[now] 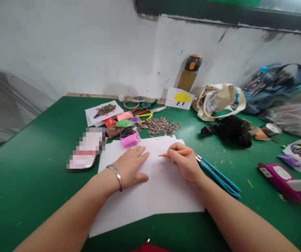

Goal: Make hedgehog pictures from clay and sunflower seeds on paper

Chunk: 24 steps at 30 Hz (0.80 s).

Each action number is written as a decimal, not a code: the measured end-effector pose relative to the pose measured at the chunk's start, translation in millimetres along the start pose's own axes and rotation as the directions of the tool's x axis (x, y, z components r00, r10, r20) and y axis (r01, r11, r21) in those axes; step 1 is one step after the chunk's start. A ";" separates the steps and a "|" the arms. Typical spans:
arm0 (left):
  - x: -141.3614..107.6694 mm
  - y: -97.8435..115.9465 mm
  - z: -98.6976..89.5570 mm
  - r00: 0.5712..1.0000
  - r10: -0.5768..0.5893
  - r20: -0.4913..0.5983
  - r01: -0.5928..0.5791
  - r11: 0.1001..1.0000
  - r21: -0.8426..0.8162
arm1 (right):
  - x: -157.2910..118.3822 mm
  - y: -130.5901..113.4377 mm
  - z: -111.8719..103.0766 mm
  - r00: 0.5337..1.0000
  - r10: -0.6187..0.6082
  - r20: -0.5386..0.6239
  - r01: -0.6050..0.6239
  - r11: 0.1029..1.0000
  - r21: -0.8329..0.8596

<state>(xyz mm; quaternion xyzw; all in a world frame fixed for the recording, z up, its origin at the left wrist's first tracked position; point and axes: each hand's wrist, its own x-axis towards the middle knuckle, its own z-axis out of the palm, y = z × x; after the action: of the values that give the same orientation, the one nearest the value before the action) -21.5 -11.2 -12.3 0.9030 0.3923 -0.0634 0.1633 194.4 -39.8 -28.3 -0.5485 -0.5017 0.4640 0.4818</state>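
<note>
**Right hand [183, 164] holds orange pencil [178, 153] over white paper [150, 196], left hand [131, 166] lies flat**

From my remote place I look through the head camera, and I take 12 o'clock as the far side of the green worktop [29, 175]. The left hand is open, with the palm down and the fingers spread on the paper, and a silver bangle [117, 176] is on its wrist. The right hand is closed around the pencil, and the tip points to 9 o'clock. I cannot tell if the tip touches the sheet.

The paper is a loose stack of several sheets, in the middle of the worktop and near to me. Just beside the right hand, at 3 o'clock, lies a tool with teal handles [218, 178]. At 12 o'clock, touching the paper's far edge, are clay packets [129, 140], and behind them is a pile of sunflower seeds [159, 126]. Near the seeds are scissors with yellow handles [142, 115] and a card with a seed hedgehog [104, 111]. A yellow hedgehog drawing [180, 98] leans below a bottle [189, 71] against the wall. At 9 o'clock there is a blurred object [86, 148]. At 2 o'clock are a cloth tote bag [218, 101] and a black bundle [229, 131], and at 3 o'clock is a purple case [283, 182].
</note>
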 end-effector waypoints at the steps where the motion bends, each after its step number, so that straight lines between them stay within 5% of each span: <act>1: -0.1 -0.2 0.3 1.000 0.001 -0.003 -0.001 1.000 0.000 | -0.7 -1.1 0.4 1.000 0.000 0.003 0.000 0.999 -0.032; 18: -0.5 6.0 -6.1 0.998 -0.016 0.053 0.015 1.000 0.018 | -9.3 -7.9 3.1 0.988 0.047 0.147 -0.028 0.992 -0.127; 24: 1.4 3.2 -3.5 0.999 -0.012 0.049 0.011 1.000 0.006 | -7.6 -9.1 3.4 0.991 0.064 0.114 -0.046 0.987 -0.151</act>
<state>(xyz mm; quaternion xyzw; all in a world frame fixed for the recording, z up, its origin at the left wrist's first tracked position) -18.3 -11.2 -8.5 0.8994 0.3931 -0.0875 0.1701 189.6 -46.9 -19.4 -0.5681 -0.5471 0.4702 0.3962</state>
